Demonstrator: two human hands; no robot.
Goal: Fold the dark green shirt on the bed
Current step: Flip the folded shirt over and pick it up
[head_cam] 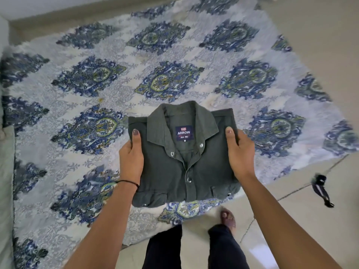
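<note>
The dark green shirt [204, 171] is folded into a compact rectangle, collar up and away from me, with a blue brand label showing inside the neck. It is held over the near corner of the bed [77, 98], which wears a white and blue patterned cover. My left hand [130, 158] grips the shirt's left side, thumb on top. My right hand [240, 152] grips the right side the same way. The fingers of both hands are hidden under the fabric.
Pale tiled floor [310, 220] lies to the right of the bed and below it. A small dark object [321, 189] lies on the floor at the right. My legs [194, 249] stand at the bed's corner. A pale cloth [5, 191] runs along the left edge.
</note>
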